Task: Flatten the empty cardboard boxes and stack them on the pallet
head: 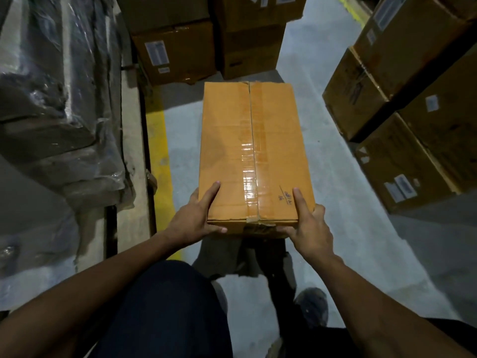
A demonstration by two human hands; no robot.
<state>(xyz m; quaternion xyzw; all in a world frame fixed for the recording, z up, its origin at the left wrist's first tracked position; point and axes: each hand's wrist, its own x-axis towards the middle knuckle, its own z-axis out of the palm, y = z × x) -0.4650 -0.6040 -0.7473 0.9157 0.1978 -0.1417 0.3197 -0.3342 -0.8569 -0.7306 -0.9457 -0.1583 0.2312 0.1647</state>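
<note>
Both bare forearms stretched forward, left hand (197,215) and right hand (308,223) gripping opposite near corners — thumbs on top, fingers curled beneath

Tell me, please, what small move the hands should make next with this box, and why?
Probably set the cardboard box down and slit the clear tape along its top seam. Both the left hand and right hand grip its near corners, and the flaps look taped shut, so it cannot fold flat yet.

— What sort of place is this?
— A warehouse aisle: stacked brown cardboard cartons with white shipping labels (402,104), a painted yellow floor line (161,161) on grey concrete floor (335,202), and dark plastic-wrapped goods on a wooden pallet (133,156).
</note>
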